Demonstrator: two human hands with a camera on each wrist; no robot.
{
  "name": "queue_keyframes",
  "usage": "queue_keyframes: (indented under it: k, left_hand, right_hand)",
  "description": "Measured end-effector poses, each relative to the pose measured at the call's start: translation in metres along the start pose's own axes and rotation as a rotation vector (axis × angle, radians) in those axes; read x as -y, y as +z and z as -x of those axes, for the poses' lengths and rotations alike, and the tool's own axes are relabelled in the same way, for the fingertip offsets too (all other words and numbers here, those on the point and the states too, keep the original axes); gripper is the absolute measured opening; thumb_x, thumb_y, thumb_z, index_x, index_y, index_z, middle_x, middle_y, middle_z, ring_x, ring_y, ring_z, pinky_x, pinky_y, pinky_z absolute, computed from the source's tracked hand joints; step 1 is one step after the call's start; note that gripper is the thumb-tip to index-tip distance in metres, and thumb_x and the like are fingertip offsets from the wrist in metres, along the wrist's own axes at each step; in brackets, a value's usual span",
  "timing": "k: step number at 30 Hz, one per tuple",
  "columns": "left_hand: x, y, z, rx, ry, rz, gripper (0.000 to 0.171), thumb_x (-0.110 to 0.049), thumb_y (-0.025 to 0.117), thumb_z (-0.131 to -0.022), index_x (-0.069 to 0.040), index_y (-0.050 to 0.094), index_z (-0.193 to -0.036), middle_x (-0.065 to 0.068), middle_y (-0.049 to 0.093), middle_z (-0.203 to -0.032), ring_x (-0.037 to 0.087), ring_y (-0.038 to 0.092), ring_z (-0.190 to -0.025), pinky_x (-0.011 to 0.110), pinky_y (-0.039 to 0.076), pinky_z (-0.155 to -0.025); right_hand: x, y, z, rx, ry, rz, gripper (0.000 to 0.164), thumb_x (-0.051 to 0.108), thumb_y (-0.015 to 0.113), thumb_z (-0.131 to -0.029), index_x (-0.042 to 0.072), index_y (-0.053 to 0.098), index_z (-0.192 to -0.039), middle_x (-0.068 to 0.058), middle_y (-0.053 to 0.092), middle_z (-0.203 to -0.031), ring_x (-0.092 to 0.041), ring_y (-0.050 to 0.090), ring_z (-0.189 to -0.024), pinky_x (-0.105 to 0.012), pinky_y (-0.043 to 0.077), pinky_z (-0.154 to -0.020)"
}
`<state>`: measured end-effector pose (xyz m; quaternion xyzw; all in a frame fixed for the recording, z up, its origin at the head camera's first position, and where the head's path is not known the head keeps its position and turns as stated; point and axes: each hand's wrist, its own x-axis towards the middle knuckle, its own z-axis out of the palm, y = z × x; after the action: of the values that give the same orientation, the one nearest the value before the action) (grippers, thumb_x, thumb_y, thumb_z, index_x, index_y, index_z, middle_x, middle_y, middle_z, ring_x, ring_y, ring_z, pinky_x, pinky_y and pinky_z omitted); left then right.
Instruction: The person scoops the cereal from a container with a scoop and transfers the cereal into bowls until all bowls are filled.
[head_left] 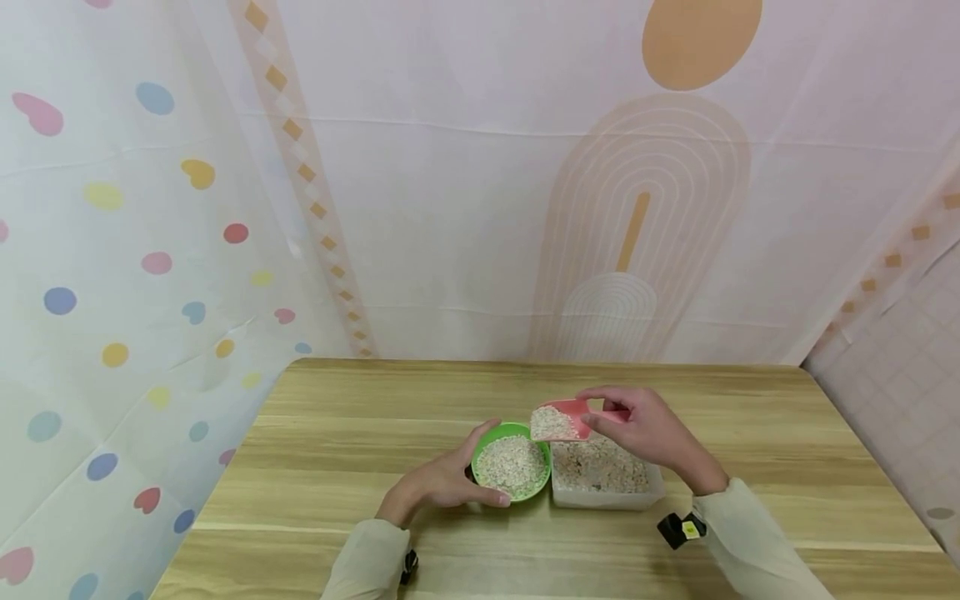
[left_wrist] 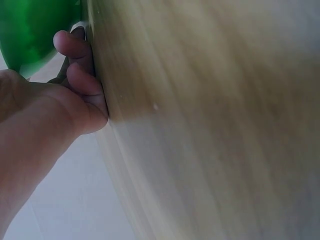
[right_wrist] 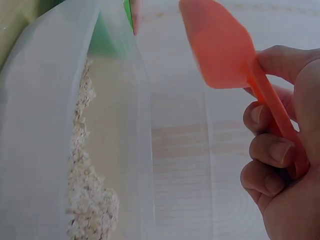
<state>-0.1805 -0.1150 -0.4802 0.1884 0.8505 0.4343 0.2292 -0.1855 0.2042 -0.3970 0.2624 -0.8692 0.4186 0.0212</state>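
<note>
My right hand grips the handle of a pink scoop loaded with pale oat flakes. The scoop is raised over the back left edge of a translucent plastic box that also holds flakes. In the right wrist view the orange-looking scoop shows its underside, with fingers curled round the handle. To the left stands a green bowl with oat flakes inside. My left hand holds this bowl's left side between thumb and fingers; the left wrist view shows the other fingertips low by the tabletop.
Bowl and box stand side by side on a wood-grain table. Behind the table hangs a patterned cloth, and another with coloured dots hangs at the left. The box's walls rise above its flakes.
</note>
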Motion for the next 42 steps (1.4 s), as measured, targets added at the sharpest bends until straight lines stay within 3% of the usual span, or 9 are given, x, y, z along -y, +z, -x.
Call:
queue_keyframes:
  k: [8,23,30,34,42]
  left_hand:
    - [-0.003,0.001,0.0,0.005,0.008,0.003,0.116,-0.047,0.084,-0.076,-0.033,0.005,-0.159,0.02,0.016,-0.163,0.045,0.023,-0.145,0.067,0.024,-0.112]
    - [-0.003,0.001,0.001,0.015,0.01,0.031,0.115,-0.045,0.084,-0.076,-0.032,0.006,-0.159,0.019,0.017,-0.163,0.044,0.023,-0.145,0.067,0.023,-0.112]
    - [-0.002,0.0,0.001,0.016,0.009,0.027,0.116,-0.044,0.085,-0.076,-0.033,0.005,-0.159,0.021,0.017,-0.163,0.045,0.024,-0.145,0.067,0.024,-0.112]
    - [-0.002,0.0,0.001,0.015,0.013,0.017,0.115,-0.045,0.084,-0.076,-0.033,0.005,-0.159,0.021,0.017,-0.163,0.045,0.025,-0.144,0.067,0.025,-0.111]
    - [-0.002,-0.001,0.001,0.018,0.017,0.013,0.115,-0.045,0.084,-0.076,-0.034,0.006,-0.159,0.021,0.018,-0.163,0.046,0.025,-0.144,0.068,0.025,-0.111]
  right_hand:
    - [0.007,0.006,-0.01,0.048,-0.028,0.124,0.026,0.023,0.071,-0.092,0.014,0.073,-0.116,0.011,0.05,-0.064,-0.002,0.04,-0.055,-0.022,0.039,-0.051]
    - [0.024,0.017,-0.023,0.067,-0.148,0.331,0.026,0.022,0.073,-0.09,0.014,0.074,-0.115,0.014,0.043,-0.058,0.002,0.032,-0.051,-0.02,0.032,-0.05]
    - [0.027,0.019,-0.026,0.085,-0.181,0.422,0.025,0.024,0.073,-0.091,0.014,0.074,-0.114,0.005,0.073,-0.089,0.0,0.054,-0.064,-0.025,0.049,-0.062]
    - [0.028,0.02,-0.027,0.086,-0.194,0.453,0.024,0.024,0.073,-0.09,0.015,0.074,-0.113,0.001,0.075,-0.101,-0.004,0.064,-0.073,-0.03,0.054,-0.068]
    - [0.034,0.019,-0.03,0.099,-0.206,0.479,0.027,0.022,0.074,-0.089,0.012,0.073,-0.114,-0.001,0.075,-0.102,-0.004,0.066,-0.073,-0.027,0.053,-0.064]
